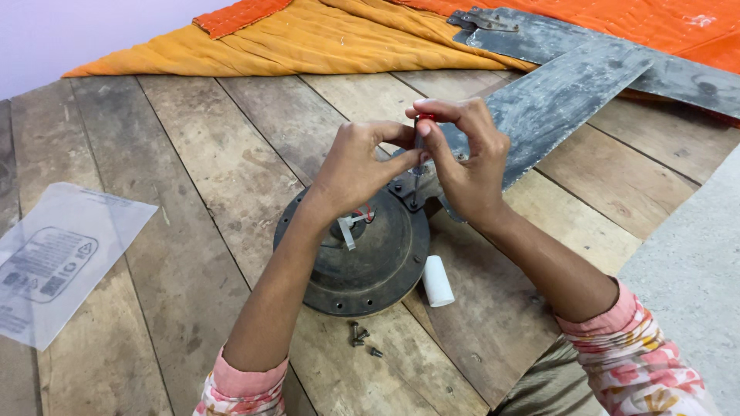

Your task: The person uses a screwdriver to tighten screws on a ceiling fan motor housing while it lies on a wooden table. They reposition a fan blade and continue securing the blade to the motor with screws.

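Near the frame centre, both hands grasp a red-handled screwdriver [418, 150]: the right hand [462, 166] pinches its top, the left hand [358, 166] steadies the shaft. It stands upright, tip down on the blade bracket [408, 192] at the fan motor [362, 258] rim.

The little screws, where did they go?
In the head view, the loose screws lie on the wooden table just below the round fan motor, near the bottom middle, left of the white cylinder.
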